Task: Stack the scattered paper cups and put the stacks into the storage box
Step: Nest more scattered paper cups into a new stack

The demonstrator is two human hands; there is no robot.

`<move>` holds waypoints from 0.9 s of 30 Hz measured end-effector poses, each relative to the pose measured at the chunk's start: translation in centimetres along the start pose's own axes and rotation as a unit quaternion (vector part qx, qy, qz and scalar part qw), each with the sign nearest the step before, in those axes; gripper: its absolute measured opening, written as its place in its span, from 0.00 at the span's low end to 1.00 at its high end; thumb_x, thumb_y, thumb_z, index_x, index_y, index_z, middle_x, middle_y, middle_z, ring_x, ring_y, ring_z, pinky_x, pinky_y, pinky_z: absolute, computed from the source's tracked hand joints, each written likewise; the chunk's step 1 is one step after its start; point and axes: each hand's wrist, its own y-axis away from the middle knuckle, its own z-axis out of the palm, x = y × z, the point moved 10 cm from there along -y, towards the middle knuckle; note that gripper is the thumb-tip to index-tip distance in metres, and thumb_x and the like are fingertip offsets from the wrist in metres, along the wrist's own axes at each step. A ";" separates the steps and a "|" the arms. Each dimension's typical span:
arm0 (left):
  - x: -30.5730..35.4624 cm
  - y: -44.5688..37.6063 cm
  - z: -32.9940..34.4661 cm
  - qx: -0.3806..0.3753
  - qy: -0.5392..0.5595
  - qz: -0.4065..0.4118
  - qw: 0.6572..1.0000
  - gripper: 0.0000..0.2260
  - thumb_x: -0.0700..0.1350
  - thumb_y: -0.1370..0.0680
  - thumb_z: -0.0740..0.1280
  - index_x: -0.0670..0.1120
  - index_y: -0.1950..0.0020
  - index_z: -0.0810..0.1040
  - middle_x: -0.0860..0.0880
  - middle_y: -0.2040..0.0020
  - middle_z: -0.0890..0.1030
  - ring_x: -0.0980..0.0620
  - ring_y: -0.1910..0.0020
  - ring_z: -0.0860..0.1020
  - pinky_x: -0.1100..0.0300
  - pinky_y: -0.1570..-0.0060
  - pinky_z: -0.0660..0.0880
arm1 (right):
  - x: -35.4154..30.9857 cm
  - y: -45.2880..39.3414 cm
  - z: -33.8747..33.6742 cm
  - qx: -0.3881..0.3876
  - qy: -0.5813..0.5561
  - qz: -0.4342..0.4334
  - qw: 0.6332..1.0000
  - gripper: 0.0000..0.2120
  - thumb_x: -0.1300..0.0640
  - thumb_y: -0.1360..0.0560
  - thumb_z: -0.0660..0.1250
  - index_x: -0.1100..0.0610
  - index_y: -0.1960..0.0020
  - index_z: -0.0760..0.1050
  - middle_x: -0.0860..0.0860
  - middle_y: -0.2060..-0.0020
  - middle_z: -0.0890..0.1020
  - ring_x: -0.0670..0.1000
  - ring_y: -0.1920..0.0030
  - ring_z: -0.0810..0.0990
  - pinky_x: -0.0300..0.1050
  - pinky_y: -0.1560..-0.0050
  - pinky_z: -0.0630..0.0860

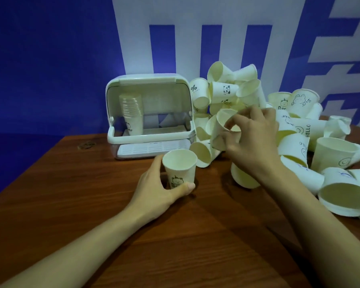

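Observation:
My left hand [160, 189] grips an upright white paper cup [180, 166] with a cat drawing, standing on the brown table. My right hand [252, 138] pinches another white cup [221, 126] by its rim, tilted, in the air in front of the pile. A big heap of scattered paper cups [299, 129] lies on the right half of the table. The white storage box [150, 117] stands open at the back, with one tall stack of cups [131, 113] upright in its left side.
The wooden table [92, 194] ends at its left edge near the box. A blue and white wall stands right behind the box and the pile. One cup [244, 177] lies on its side under my right wrist.

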 end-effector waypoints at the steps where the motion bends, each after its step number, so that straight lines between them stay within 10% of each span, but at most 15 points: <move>1: 0.3 0.0 0.0 0.000 0.001 0.007 1.000 0.34 0.60 0.32 0.82 0.63 0.31 0.70 0.69 0.38 0.77 0.76 0.41 0.73 0.77 0.48 0.71 | -1.0 -0.6 -0.7 0.010 -0.059 -0.006 0.998 0.07 0.52 0.27 0.70 0.54 0.52 0.81 0.52 0.47 0.78 0.60 0.40 0.69 0.55 0.44 0.67; 6: 0.0 -0.5 -0.1 -0.001 0.004 0.001 1.000 0.35 0.64 0.34 0.81 0.66 0.32 0.69 0.70 0.41 0.77 0.76 0.42 0.74 0.75 0.50 0.73 | -6.7 -1.8 -1.1 -0.038 -0.270 -0.127 0.954 0.06 0.54 0.23 0.67 0.57 0.49 0.77 0.52 0.47 0.78 0.54 0.44 0.77 0.55 0.46 0.77; 12: -1.6 -1.0 -0.4 0.027 0.033 -0.007 0.999 0.33 0.54 0.30 0.83 0.59 0.29 0.74 0.63 0.39 0.83 0.71 0.43 0.79 0.71 0.48 0.78 | -8.1 0.8 3.4 -0.175 -0.245 -0.196 0.933 0.08 0.54 0.21 0.65 0.59 0.50 0.78 0.49 0.52 0.78 0.43 0.52 0.76 0.37 0.52 0.70; 27: -1.3 -1.1 -0.1 0.027 0.010 0.017 0.999 0.34 0.57 0.31 0.82 0.59 0.29 0.73 0.63 0.36 0.81 0.66 0.38 0.77 0.71 0.45 0.72 | -7.5 1.0 0.3 -0.056 -0.239 -0.194 0.950 0.07 0.52 0.24 0.71 0.56 0.51 0.81 0.44 0.57 0.82 0.47 0.55 0.75 0.29 0.53 0.65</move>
